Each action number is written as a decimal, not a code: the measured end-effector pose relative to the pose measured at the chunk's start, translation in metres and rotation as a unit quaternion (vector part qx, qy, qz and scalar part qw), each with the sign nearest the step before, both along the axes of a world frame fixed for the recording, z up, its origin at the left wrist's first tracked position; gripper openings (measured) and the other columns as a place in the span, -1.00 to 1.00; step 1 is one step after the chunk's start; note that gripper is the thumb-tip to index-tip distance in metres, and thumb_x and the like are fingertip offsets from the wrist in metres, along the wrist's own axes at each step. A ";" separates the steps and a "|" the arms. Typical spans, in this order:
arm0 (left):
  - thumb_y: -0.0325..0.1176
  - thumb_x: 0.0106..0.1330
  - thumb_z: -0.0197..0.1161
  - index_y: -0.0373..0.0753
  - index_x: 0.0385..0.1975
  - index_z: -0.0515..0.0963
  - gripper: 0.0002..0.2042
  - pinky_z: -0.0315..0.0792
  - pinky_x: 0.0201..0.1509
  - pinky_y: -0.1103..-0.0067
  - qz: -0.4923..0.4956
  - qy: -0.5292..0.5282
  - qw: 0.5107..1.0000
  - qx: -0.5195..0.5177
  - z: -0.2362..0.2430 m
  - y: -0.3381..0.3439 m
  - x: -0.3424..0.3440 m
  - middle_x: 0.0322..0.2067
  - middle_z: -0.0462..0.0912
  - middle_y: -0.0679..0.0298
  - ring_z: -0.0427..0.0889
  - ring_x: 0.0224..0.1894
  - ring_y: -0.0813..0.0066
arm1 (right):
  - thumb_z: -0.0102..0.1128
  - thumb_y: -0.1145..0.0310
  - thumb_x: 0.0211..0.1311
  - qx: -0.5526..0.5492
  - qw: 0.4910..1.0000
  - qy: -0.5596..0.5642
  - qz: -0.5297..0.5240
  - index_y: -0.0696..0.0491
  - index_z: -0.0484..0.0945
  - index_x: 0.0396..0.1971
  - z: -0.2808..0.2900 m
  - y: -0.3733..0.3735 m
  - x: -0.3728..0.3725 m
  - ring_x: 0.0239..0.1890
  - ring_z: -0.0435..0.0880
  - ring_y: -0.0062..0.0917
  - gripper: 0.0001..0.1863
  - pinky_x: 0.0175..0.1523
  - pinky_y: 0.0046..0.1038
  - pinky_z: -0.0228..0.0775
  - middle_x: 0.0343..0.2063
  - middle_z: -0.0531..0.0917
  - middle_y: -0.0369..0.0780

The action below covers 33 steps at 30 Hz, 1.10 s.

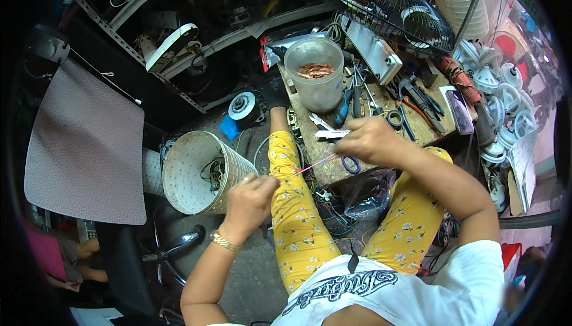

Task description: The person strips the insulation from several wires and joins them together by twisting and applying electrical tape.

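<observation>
Between my hands a thin pink wire [314, 165] stretches at a slant over my left leg. My left hand [249, 202], with a gold watch on the wrist, is closed on its lower end. The other end goes into my right hand [372, 141], which is closed above the near edge of the low wooden table [325, 174]. Beside the right fingers a pale flat blade-like piece [330, 134] sticks out, and a blue ring handle [350, 165] shows just below. Whether the right hand also grips these cannot be made out.
A translucent bucket [314, 90] with copper scraps stands on the table among pliers [420, 96], screwdrivers and a phone [460, 111]. A white basket [199, 174] with wires is left of my leg, near a chair [89, 147]. A black fan guard [387, 10] leans behind; white plastic parts [506, 99] pile up right.
</observation>
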<state>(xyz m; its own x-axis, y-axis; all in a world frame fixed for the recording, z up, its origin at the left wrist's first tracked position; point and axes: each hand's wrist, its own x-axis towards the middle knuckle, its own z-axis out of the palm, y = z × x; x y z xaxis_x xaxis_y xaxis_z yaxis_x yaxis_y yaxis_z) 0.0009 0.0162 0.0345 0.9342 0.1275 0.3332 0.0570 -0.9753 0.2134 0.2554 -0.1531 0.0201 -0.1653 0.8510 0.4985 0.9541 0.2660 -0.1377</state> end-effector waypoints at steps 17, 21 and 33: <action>-0.54 -0.08 0.20 -0.18 -0.50 0.52 -0.87 0.34 -0.50 0.45 0.044 0.073 0.996 -0.013 -0.013 0.025 -0.129 -0.61 0.48 0.32 0.44 -0.54 0.31 | 0.11 0.43 -0.07 -0.082 0.925 -0.201 -0.313 -0.01 0.57 -0.51 -0.042 -0.255 0.150 -0.47 0.50 -0.42 -0.91 -0.41 -0.39 0.36 -0.62 0.51 -0.27; -0.58 -0.08 0.19 -0.24 -0.55 0.50 -0.91 0.35 -0.46 0.42 0.267 0.020 0.963 0.015 -0.010 0.067 -0.213 -0.61 0.48 0.16 0.47 -0.53 0.20 | 0.04 0.50 0.03 -0.006 0.831 -0.154 -0.534 0.06 0.59 -0.33 -0.045 -0.366 0.208 -0.36 0.55 -0.23 -0.80 -0.28 -0.28 0.38 -0.48 0.58 -0.12; -0.50 0.22 0.12 -0.34 -0.43 0.47 -0.95 0.32 -0.52 0.50 0.188 0.056 0.956 -0.220 0.068 -0.010 -0.093 -0.62 0.52 0.10 0.50 -0.62 0.26 | 0.15 0.47 0.09 -0.167 0.946 0.248 -0.124 0.18 0.58 -0.50 0.064 -0.118 -0.030 -0.45 0.57 -0.29 -0.90 -0.32 -0.37 0.38 -0.55 0.57 -0.12</action>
<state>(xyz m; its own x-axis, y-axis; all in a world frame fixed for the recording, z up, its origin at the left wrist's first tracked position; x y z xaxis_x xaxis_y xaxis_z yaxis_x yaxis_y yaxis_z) -0.0918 0.0061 0.1020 0.8215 0.5658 0.0710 0.4316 -0.6983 0.5711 0.2259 -0.2709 0.0838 0.2432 0.9569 0.1590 0.7774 -0.0942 -0.6218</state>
